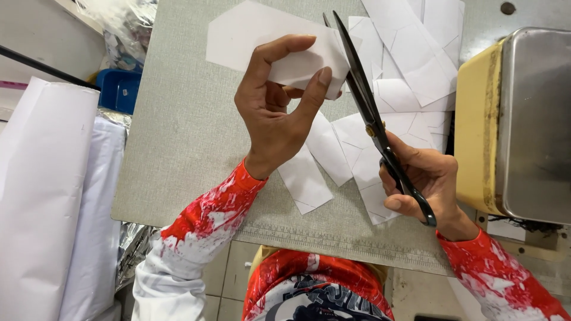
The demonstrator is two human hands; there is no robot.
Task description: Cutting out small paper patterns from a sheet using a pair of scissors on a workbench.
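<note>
My left hand (275, 107) pinches a white paper sheet (256, 37) between thumb and fingers, lifting its near edge off the grey table (178, 131). My right hand (419, 181) grips the handles of long black scissors (369, 107). The blades point away from me and are slightly parted, right beside the held sheet's right edge. Both arms wear red and white sleeves.
Several cut white paper pieces (410, 65) lie overlapped at the table's middle and far right. A yellow and metal machine (517, 125) stands at the right. White rolls (41, 196) lean at the left, beside a blue bin (119, 89). A ruler strip (333, 241) runs along the near edge.
</note>
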